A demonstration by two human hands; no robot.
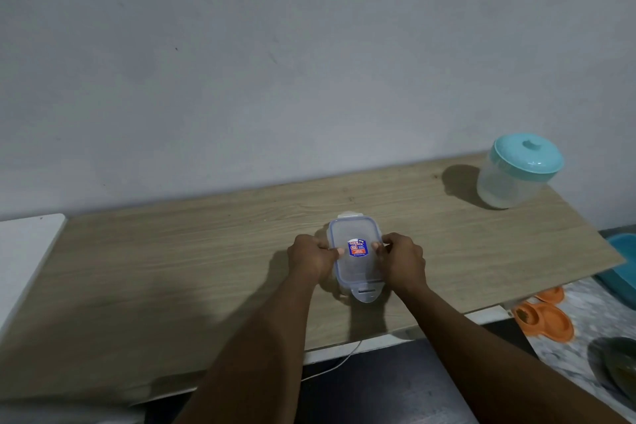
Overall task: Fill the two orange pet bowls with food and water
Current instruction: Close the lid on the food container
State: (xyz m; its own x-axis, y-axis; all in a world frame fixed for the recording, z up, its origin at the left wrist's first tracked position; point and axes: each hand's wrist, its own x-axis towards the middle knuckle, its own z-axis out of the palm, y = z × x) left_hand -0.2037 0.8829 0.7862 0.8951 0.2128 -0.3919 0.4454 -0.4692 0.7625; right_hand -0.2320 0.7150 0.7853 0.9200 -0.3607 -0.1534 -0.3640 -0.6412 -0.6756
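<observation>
1. Head view, the hold: the left hand (pixel 311 258) and right hand (pixel 402 260) grip the clear food container (pixel 358 272) from its two long sides. The thumbs lie on the lid and the fingers curl down over the side edges. This looks like work on the side clips, to open the lid or to press it shut; I cannot tell which.
2. The container stands flat on the wooden tabletop (pixel 172 268), so both hands can work on it at once. Its near flap (pixel 365 294) sticks out unlatched toward the person.
3. The orange pet bowls (pixel 550 320) sit on the floor to the right, beyond the tabletop's edge and well apart from the hands. One well seems to hold something brown, but it is too small to be sure.
4. A teal-lidded jar (pixel 516 172) stands at the far right of the tabletop, possibly the water supply.
5. Writing: the lid's blue and red sticker (pixel 358 247) reads "LOCK & LOCK"; the smaller print is illegible.
</observation>
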